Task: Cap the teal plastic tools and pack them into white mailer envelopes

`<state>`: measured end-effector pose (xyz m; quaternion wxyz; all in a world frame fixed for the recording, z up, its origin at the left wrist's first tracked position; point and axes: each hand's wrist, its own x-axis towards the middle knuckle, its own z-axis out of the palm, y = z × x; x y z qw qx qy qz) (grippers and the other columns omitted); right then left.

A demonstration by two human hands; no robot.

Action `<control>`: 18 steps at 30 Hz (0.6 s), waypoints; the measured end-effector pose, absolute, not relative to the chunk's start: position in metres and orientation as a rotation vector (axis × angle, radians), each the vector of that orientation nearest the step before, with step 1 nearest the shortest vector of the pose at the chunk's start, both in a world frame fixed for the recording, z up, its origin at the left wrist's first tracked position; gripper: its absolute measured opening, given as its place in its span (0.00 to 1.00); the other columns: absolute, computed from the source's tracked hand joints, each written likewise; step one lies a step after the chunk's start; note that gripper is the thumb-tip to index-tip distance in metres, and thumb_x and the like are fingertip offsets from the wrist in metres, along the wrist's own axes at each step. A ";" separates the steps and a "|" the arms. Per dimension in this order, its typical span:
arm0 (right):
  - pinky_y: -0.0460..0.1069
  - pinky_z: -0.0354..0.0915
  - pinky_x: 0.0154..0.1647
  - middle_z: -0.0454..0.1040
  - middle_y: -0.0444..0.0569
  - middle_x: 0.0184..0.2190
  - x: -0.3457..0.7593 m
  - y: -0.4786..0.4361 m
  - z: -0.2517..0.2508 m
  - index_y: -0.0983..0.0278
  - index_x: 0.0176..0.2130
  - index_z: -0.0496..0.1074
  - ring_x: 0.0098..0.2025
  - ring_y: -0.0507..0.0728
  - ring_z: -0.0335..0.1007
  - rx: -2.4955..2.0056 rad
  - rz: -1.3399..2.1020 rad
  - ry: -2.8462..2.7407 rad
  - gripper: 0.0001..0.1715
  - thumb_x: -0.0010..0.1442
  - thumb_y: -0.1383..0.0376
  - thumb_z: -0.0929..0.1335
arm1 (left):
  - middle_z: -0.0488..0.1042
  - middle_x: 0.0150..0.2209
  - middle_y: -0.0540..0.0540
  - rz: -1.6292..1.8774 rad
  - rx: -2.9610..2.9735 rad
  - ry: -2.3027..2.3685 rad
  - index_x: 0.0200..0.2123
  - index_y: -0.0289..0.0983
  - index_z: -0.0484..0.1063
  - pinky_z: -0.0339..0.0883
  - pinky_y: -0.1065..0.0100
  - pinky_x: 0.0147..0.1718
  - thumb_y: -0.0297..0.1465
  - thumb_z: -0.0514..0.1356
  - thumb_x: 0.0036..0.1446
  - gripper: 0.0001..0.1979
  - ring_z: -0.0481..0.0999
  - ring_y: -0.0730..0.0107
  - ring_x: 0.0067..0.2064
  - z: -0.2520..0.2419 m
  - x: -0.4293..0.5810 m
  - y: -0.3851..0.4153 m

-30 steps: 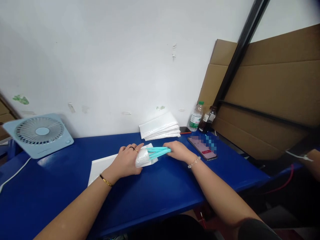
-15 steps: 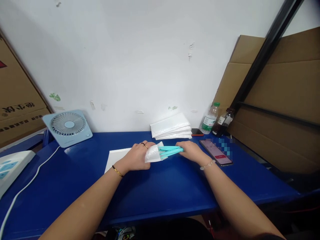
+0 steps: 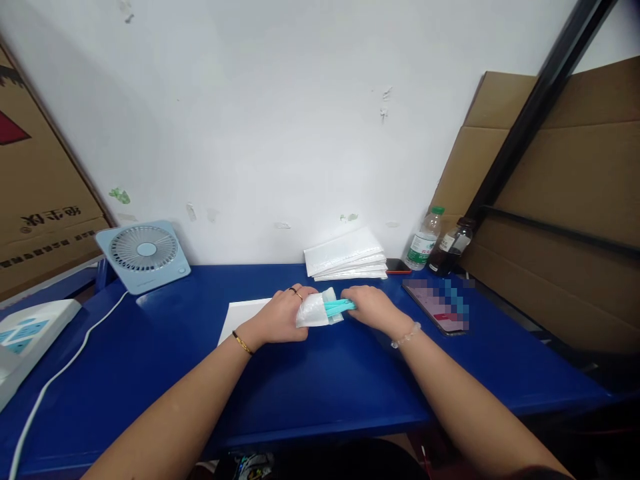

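Note:
My left hand (image 3: 285,317) is closed around a white bubble mailer (image 3: 313,311), whose mouth faces right. Out of that mouth stick several thin turquoise strips (image 3: 339,307); their kind cannot be made out. The fingers of my right hand (image 3: 370,308) are pinched on the strips' outer ends. Inside the mailer the other ends are hidden. Under and behind my left wrist, a flat white sheet or envelope (image 3: 243,313) lies on the blue table (image 3: 320,387).
A stack of white bubble mailers (image 3: 347,257) lies by the wall. At right are a phone (image 3: 437,310), a water bottle (image 3: 424,243) and a dark drink bottle (image 3: 450,250). A small blue fan (image 3: 145,257) and a white power strip (image 3: 37,340) with its cable are at left.
My right hand has moved left toward the mailer. A shorter length of the turquoise strips shows outside its mouth. The camera view has shifted slightly.

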<state>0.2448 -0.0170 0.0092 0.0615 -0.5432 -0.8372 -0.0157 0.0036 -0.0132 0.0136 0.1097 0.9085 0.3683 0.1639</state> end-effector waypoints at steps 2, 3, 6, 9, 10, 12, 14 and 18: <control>0.46 0.56 0.31 0.75 0.50 0.35 0.231 -0.020 0.010 0.63 0.38 0.69 0.35 0.57 0.70 -1.563 0.037 -2.489 0.11 0.52 0.72 0.66 | 0.68 0.46 0.44 0.473 2.672 1.090 0.54 0.41 0.61 0.62 0.60 0.44 0.30 0.60 0.40 0.33 0.70 0.55 0.46 0.012 0.006 -0.014; 0.46 0.57 0.31 0.75 0.50 0.35 0.226 -0.021 0.009 0.63 0.40 0.68 0.35 0.56 0.70 -1.506 0.103 -2.451 0.13 0.52 0.73 0.66 | 0.69 0.45 0.44 0.461 2.670 1.108 0.54 0.41 0.61 0.62 0.60 0.43 0.31 0.60 0.40 0.33 0.71 0.55 0.45 0.010 0.007 -0.014; 0.46 0.61 0.37 0.74 0.50 0.40 0.215 -0.024 0.007 0.63 0.47 0.66 0.39 0.56 0.70 -1.294 0.311 -2.330 0.25 0.48 0.74 0.68 | 0.69 0.44 0.43 0.431 2.660 1.163 0.53 0.41 0.62 0.63 0.59 0.42 0.32 0.62 0.39 0.34 0.72 0.54 0.43 0.004 0.010 -0.012; 0.49 0.64 0.43 0.71 0.51 0.45 0.215 -0.026 0.013 0.61 0.53 0.65 0.43 0.57 0.69 -1.136 0.473 -2.214 0.35 0.44 0.74 0.70 | 0.69 0.44 0.43 0.495 2.610 1.161 0.52 0.40 0.63 0.64 0.59 0.43 0.31 0.63 0.38 0.33 0.72 0.54 0.44 0.001 0.010 -0.010; 0.50 0.65 0.43 0.70 0.51 0.46 0.216 -0.026 0.019 0.61 0.54 0.64 0.43 0.56 0.69 -1.101 0.545 -2.173 0.37 0.44 0.73 0.71 | 0.69 0.44 0.43 0.551 2.577 1.151 0.52 0.40 0.63 0.64 0.59 0.43 0.30 0.63 0.38 0.33 0.72 0.54 0.44 0.001 0.010 -0.009; 0.50 0.67 0.41 0.68 0.51 0.48 0.220 -0.027 0.035 0.59 0.58 0.60 0.41 0.55 0.69 -1.027 0.697 -2.086 0.42 0.45 0.70 0.72 | 0.68 0.46 0.43 0.716 2.492 1.127 0.51 0.39 0.63 0.65 0.60 0.44 0.30 0.63 0.39 0.31 0.71 0.56 0.45 0.005 0.008 -0.007; 0.50 0.69 0.40 0.65 0.53 0.53 0.222 -0.028 0.053 0.57 0.61 0.56 0.42 0.55 0.69 -0.936 0.780 -1.987 0.45 0.46 0.67 0.73 | 0.69 0.46 0.43 0.928 2.379 1.118 0.50 0.39 0.62 0.66 0.60 0.45 0.30 0.63 0.40 0.30 0.71 0.58 0.45 0.013 0.002 -0.005; 0.52 0.70 0.44 0.56 0.53 0.60 0.223 -0.027 0.072 0.53 0.61 0.54 0.47 0.57 0.68 -0.789 0.764 -1.775 0.41 0.53 0.61 0.71 | 0.70 0.43 0.46 1.309 2.071 1.113 0.49 0.39 0.61 0.67 0.61 0.43 0.34 0.63 0.46 0.25 0.72 0.63 0.42 0.032 -0.018 -0.001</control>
